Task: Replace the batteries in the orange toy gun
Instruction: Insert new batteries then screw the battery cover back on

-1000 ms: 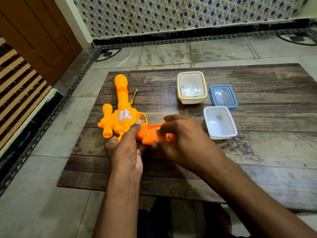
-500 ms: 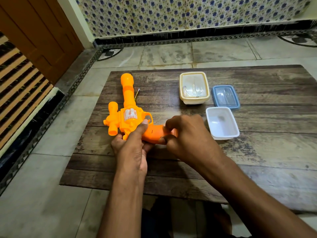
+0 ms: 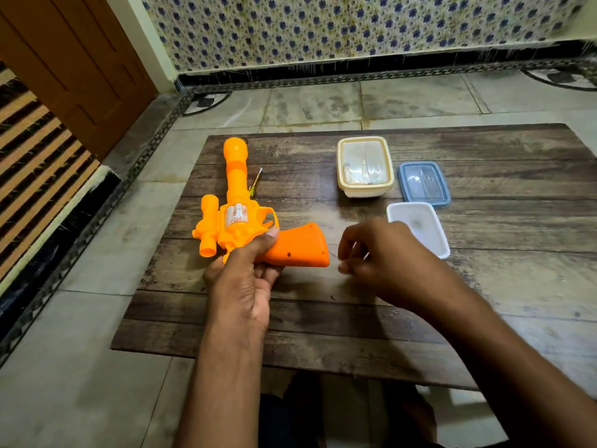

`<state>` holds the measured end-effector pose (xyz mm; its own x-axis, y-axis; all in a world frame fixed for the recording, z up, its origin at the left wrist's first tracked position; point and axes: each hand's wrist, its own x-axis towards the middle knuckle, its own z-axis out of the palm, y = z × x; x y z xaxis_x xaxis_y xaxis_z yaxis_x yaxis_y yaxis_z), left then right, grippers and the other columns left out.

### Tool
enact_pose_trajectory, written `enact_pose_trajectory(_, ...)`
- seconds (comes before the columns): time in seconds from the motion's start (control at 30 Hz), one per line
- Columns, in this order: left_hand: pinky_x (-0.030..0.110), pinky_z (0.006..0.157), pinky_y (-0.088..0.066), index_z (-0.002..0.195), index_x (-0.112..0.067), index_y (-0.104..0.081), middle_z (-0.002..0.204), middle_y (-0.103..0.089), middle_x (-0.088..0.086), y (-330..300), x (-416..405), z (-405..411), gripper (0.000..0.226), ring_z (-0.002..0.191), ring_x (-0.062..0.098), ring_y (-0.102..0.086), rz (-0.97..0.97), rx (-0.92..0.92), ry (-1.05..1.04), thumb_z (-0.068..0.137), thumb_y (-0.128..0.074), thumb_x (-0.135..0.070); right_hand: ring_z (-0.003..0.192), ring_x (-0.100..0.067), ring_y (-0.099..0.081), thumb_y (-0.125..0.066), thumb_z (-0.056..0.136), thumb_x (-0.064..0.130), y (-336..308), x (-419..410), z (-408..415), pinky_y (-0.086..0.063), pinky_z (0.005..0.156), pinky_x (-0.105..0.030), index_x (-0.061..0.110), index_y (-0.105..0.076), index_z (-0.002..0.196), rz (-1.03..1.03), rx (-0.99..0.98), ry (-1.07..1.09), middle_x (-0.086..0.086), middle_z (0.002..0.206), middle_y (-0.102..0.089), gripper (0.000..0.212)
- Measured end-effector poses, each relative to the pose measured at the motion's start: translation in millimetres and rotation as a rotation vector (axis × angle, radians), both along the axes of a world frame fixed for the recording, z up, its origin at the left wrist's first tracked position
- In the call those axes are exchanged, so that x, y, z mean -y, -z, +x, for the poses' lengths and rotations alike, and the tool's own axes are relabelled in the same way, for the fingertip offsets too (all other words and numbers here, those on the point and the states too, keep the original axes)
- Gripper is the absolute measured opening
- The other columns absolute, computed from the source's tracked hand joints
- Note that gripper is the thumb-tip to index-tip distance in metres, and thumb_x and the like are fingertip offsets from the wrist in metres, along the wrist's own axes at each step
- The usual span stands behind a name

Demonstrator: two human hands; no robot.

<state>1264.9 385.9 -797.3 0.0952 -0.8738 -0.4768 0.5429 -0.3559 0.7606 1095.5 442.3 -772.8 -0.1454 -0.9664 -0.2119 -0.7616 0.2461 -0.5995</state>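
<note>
The orange toy gun (image 3: 240, 205) lies on the wooden table (image 3: 323, 321), barrel pointing away from me and its handle (image 3: 298, 245) pointing right. My left hand (image 3: 244, 279) grips the gun where the body meets the handle, thumb on top. My right hand (image 3: 384, 257) hovers just right of the handle, clear of the gun, with its fingers curled. It is blurred, so I cannot make out whether it holds anything. A small screwdriver (image 3: 256, 182) with a yellow-green handle lies beside the barrel.
A closed cream-rimmed container (image 3: 365, 166) stands at the back of the table. Next to it lies a blue lid (image 3: 423, 184), and an open white tub (image 3: 418, 227) sits just beyond my right hand. Tiled floor surrounds the low table; a wooden door is far left.
My right hand has let go of the gun's handle and pulled away to the right. My left hand keeps its grip on the gun, whose handle is now uncovered.
</note>
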Motion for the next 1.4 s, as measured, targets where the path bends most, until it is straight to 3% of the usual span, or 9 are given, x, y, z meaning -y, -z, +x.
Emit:
enact_pose_trajectory(0.17,0.027,0.05,-0.06,0.097,-0.022,-0.064,0.096,-0.073,0.0,-2.7,-1.6,-1.3,0.034,0.087,0.016,-0.07,0.0,0.017,-0.008,0.081,-0.076,0.006,0.085,-0.011,-0.069,-0.079,0.083,0.012,1.8,-0.9,5.8,-0.061,0.082,-0.035,0.023,-0.076,0.092,0.141,-0.012,-0.13,0.003,0.085,-0.074,0.014)
enact_pose_trajectory(0.37,0.025,0.049,-0.058,0.098,-0.022,-0.064,0.095,-0.073,-0.001,-3.0,-2.1,-2.3,0.036,0.086,0.014,-0.069,0.003,0.034,-0.009,0.08,-0.077,0.006,0.082,-0.012,-0.068,-0.088,0.075,0.018,7.3,1.6,11.4,-0.06,0.074,-0.032,0.022,-0.077,0.083,0.167,-0.003,-0.129,0.006,0.084,-0.072,0.015)
enact_pose_trajectory(0.57,0.027,0.052,-0.059,0.096,-0.021,-0.065,0.087,-0.076,-0.003,-2.3,-1.8,-2.1,0.034,0.087,0.015,-0.07,-0.002,0.05,-0.003,0.08,-0.077,0.007,0.076,-0.01,-0.061,-0.085,0.078,0.015,12.8,3.1,16.0,-0.041,0.063,-0.023,0.024,-0.073,0.075,0.136,-0.045,-0.113,0.006,0.081,-0.066,0.015)
enact_pose_trajectory(0.63,0.028,0.053,-0.059,0.094,-0.02,-0.065,0.083,-0.077,-0.004,-2.1,-1.9,-1.3,0.033,0.088,0.015,-0.07,-0.008,0.052,0.004,0.08,-0.077,0.007,0.076,-0.009,-0.059,-0.085,0.079,0.015,12.7,3.6,16.6,-0.042,0.064,-0.023,0.025,-0.071,0.073,0.143,-0.038,-0.112,0.005,0.082,-0.065,0.018)
enact_pose_trajectory(0.77,0.032,0.061,-0.056,0.097,-0.022,-0.062,0.097,-0.071,0.0,-2.9,-2.3,-1.8,0.035,0.09,0.016,-0.067,0.003,0.053,-0.007,0.081,-0.077,0.005,0.079,-0.009,-0.059,-0.084,0.08,0.015,11.9,5.1,17.2,-0.043,0.063,-0.024,0.029,-0.066,0.072,0.157,-0.017,-0.107,0.005,0.086,-0.063,0.024)
enact_pose_trajectory(0.97,0.028,0.054,-0.057,0.108,-0.022,-0.062,0.097,-0.071,-0.002,-2.7,-1.3,-2.2,0.042,0.089,0.015,-0.067,0.014,0.052,-0.012,0.08,-0.078,0.004,0.077,-0.006,-0.056,-0.081,0.081,0.015,12.0,3.7,16.1,-0.042,0.06,-0.023,0.024,-0.072,0.078,0.14,-0.02,-0.125,0.005,0.084,-0.064,0.014)
enact_pose_trajectory(1.4,0.025,0.053,-0.056,0.097,-0.023,-0.062,0.093,-0.071,-0.004,-4.3,-2.9,-1.7,0.035,0.086,0.013,-0.066,0.013,0.066,-0.004,0.081,-0.078,0.004,0.079,-0.006,-0.063,-0.083,0.079,0.01,11.4,5.1,14.1,-0.044,0.062,-0.022,0.024,-0.079,0.08,0.142,0.009,-0.104,0.009,0.08,-0.068,0.014)
